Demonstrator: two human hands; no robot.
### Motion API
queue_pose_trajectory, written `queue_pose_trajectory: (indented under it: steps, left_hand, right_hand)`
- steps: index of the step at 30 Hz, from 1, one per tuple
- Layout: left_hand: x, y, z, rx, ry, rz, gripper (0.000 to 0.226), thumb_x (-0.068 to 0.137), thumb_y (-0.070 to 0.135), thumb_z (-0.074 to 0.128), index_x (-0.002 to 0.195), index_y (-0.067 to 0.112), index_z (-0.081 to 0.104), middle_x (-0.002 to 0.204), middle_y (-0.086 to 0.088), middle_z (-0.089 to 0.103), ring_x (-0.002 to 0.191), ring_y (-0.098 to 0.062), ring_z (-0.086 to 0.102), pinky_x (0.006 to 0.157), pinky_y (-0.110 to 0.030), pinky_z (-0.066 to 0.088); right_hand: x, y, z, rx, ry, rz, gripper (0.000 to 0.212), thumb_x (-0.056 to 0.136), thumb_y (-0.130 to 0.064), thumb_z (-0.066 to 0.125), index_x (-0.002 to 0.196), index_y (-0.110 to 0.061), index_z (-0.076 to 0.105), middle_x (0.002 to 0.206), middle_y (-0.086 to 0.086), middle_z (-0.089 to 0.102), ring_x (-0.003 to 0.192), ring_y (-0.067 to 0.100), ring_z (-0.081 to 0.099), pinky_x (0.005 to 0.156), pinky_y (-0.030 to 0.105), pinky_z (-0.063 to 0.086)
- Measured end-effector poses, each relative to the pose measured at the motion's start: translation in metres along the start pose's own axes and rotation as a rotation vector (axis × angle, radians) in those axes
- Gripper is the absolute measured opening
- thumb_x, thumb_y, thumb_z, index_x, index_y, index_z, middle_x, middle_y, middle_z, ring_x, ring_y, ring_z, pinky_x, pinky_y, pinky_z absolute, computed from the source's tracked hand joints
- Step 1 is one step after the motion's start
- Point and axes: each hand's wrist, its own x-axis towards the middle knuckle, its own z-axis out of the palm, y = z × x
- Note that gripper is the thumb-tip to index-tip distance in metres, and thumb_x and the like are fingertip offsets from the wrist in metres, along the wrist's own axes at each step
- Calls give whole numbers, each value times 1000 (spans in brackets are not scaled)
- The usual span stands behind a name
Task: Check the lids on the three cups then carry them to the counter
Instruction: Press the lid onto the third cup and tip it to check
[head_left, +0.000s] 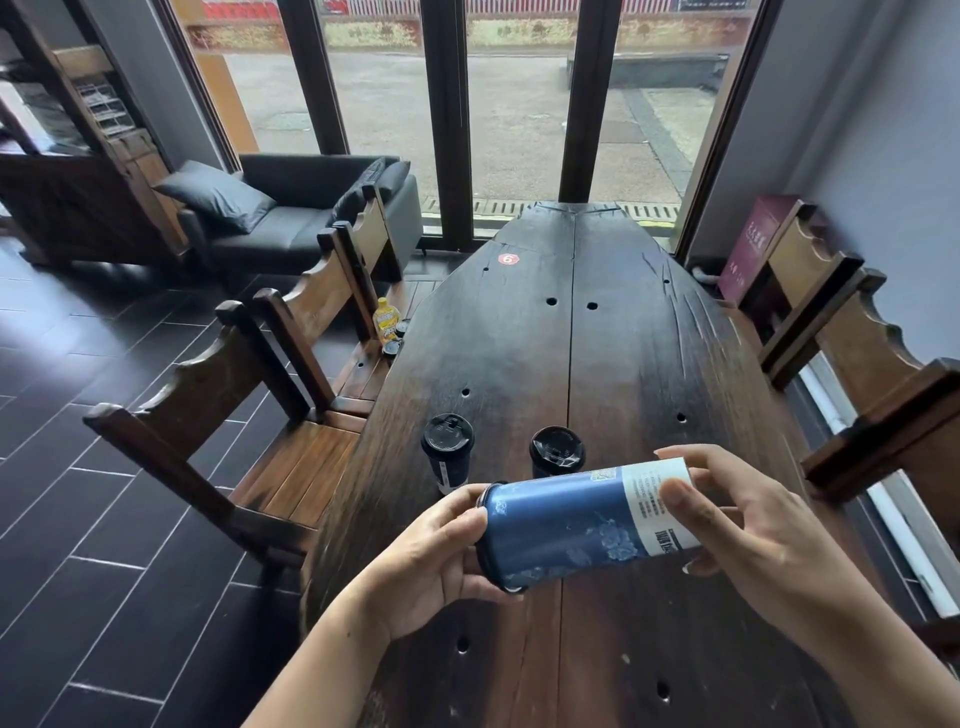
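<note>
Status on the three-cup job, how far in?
Done: nothing carried yet. In hand: blue cup tipped sideways above the table, left hand gripping its lid end, right hand pinching the base, so a lid check looks underway. Remaining: left cup and right cup stand lidded on the table; whether they were checked can't be told. All three need carrying to the counter.

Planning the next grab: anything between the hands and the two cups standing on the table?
Only the blue cup, held sideways by the left hand and right hand, just in front of the left standing cup and right standing cup. Nothing else shows on the table between them.
</note>
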Motion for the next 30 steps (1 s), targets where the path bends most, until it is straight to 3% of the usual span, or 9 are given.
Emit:
queue_pose_trajectory:
  steps: [4, 9, 14, 17, 19, 22, 26, 30]
  left_hand:
    - [0, -1, 0, -4, -2, 62, 80, 72, 44, 92, 138, 16, 56, 138, -13, 63, 117, -38, 65, 89, -53, 59]
    - [0, -2, 1, -21, -12, 102, 84, 68, 36, 96, 139, 17, 57, 138, -14, 60, 119, -36, 62, 92, -56, 57]
    - [-2, 1, 0, -27, -48, 93, 91, 70, 32, 95, 148, 20, 49, 149, -14, 54, 124, -39, 61, 98, -66, 51]
    - [-4, 4, 5, -16, -70, 36, 95, 75, 50, 88, 154, 24, 42, 155, -16, 50, 131, -48, 55, 100, -69, 48]
    - [-4, 5, 9, -15, -95, -21, 91, 80, 68, 74, 154, 26, 43, 154, -17, 52, 133, -49, 55, 94, -60, 56]
    - [-3, 6, 12, 3, -125, -87, 86, 83, 80, 56, 151, 28, 48, 140, -18, 64, 111, -38, 70, 83, -44, 62]
    - [1, 7, 13, -26, -114, -125, 81, 79, 77, 68, 141, 26, 61, 117, -17, 73, 85, -31, 74, 71, -35, 60]
    - [2, 7, 13, -50, -113, -106, 78, 79, 70, 74, 140, 22, 62, 114, -18, 73, 80, -32, 74, 67, -35, 60]
  right_hand:
    - [2, -2, -2, 91, 1, 56, 79, 55, -100, 56, 108, -43, 71, 89, 0, 77, 73, 24, 77, 54, 35, 63]
    - [4, -1, -1, 81, 6, 53, 55, 66, -79, 62, 106, -42, 71, 88, 0, 78, 75, 18, 78, 54, 32, 62]
    - [2, 3, -2, 29, 22, 8, 55, 71, -77, 60, 111, -40, 70, 94, -4, 79, 85, 14, 78, 65, 40, 66]
    - [0, 4, -3, 23, 36, -35, 49, 73, -75, 58, 112, -46, 67, 97, -9, 79, 87, 12, 78, 73, 42, 65]
    - [-1, 3, -2, -1, 34, -72, 47, 74, -73, 58, 114, -49, 65, 98, -12, 78, 85, 11, 77, 74, 36, 63]
    - [-2, 1, 0, -36, 26, -103, 49, 75, -73, 57, 118, -50, 63, 98, -13, 77, 83, 11, 76, 70, 29, 60]
    - [-2, 1, -2, -92, 18, -136, 49, 77, -76, 54, 120, -52, 61, 96, -18, 78, 85, 9, 74, 69, 23, 57]
    - [-2, 4, -3, -90, 7, -142, 51, 77, -77, 55, 121, -51, 61, 100, -16, 78, 87, 9, 75, 70, 24, 59]
